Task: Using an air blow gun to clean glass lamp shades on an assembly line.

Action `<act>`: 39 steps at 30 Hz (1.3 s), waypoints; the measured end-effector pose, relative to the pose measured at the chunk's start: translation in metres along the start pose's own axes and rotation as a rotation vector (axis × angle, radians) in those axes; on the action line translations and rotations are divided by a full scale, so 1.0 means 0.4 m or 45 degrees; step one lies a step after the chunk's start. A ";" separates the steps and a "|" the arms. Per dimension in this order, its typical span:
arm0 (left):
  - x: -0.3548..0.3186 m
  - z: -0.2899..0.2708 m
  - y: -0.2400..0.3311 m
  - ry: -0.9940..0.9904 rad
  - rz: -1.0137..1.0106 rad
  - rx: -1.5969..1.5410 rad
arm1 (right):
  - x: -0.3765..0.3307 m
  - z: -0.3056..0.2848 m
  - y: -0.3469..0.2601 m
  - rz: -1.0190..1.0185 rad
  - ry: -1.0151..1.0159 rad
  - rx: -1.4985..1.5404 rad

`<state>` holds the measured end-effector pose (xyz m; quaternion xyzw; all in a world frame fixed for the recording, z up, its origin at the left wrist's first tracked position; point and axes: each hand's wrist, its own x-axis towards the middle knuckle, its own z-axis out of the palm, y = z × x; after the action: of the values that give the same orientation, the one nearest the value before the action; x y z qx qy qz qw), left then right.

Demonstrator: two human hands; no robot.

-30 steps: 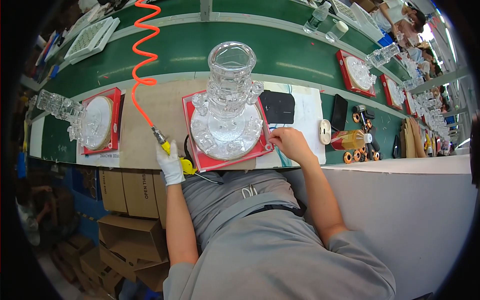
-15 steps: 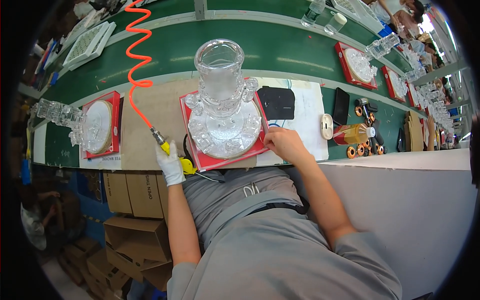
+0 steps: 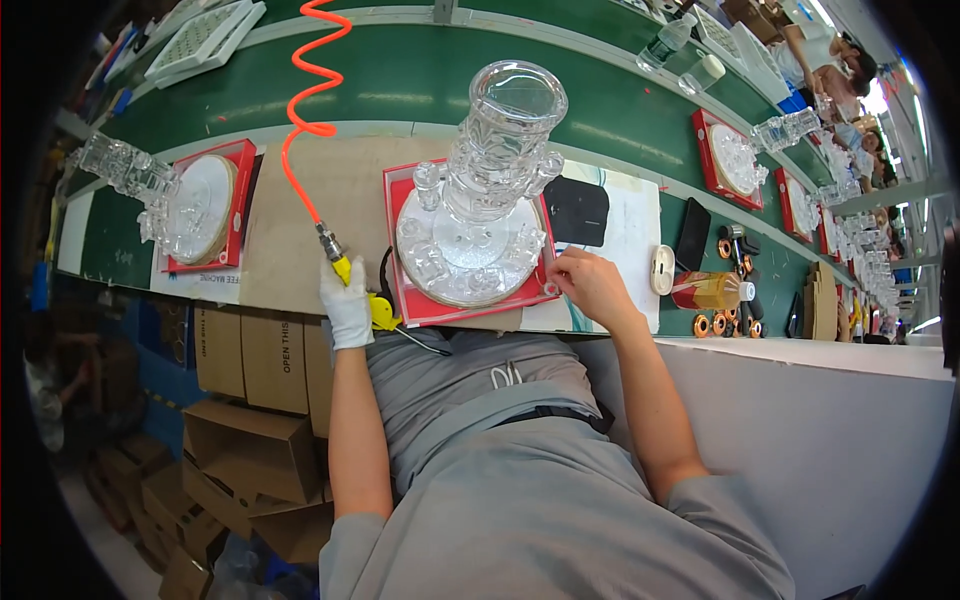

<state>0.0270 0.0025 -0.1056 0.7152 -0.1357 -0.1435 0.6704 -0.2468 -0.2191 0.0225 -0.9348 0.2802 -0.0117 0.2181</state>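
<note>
In front of me a red shallow box (image 3: 517, 296) holds a round white base ringed with clear glass-like pieces, and a tall clear cylinder (image 3: 507, 140) rises from it, leaning right in view. My left hand (image 3: 346, 305), in a white glove, is closed round a yellow air blow gun (image 3: 383, 314) at the box's left side. An orange coiled hose (image 3: 300, 175) joins the gun through a metal coupling. My bare right hand (image 3: 594, 285) is at the box's right edge, its fingertips pinched beside a small clear bit; what they hold, if anything, cannot be made out.
Similar clear pieces in red boxes stand at left (image 3: 243, 190) and far right (image 3: 712, 150). Right of my hand lie a black pouch (image 3: 580, 212), a phone (image 3: 692, 235), a drink bottle (image 3: 712, 291) and copper-coloured rings (image 3: 702, 325). Cardboard boxes (image 3: 250, 450) are stacked below the table's left.
The whole view has shifted and tilted, so the tall cylinder now leans right. My left hand keeps its grip on the blow gun; my right hand stays at the box's right edge.
</note>
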 end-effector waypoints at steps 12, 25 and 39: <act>-0.011 0.010 0.018 -0.024 -0.056 -0.072 | -0.031 0.000 -0.004 -0.042 -0.039 -0.118; 0.000 0.014 -0.001 0.018 0.056 -0.049 | -0.003 0.019 0.019 -0.205 -0.176 -0.059; 0.001 0.008 -0.008 0.021 0.090 -0.037 | -0.022 -0.014 0.010 -0.137 -0.041 0.024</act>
<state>0.0263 -0.0004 -0.1089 0.7012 -0.1532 -0.1161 0.6866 -0.2572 -0.2195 0.0269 -0.9465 0.2257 -0.0108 0.2304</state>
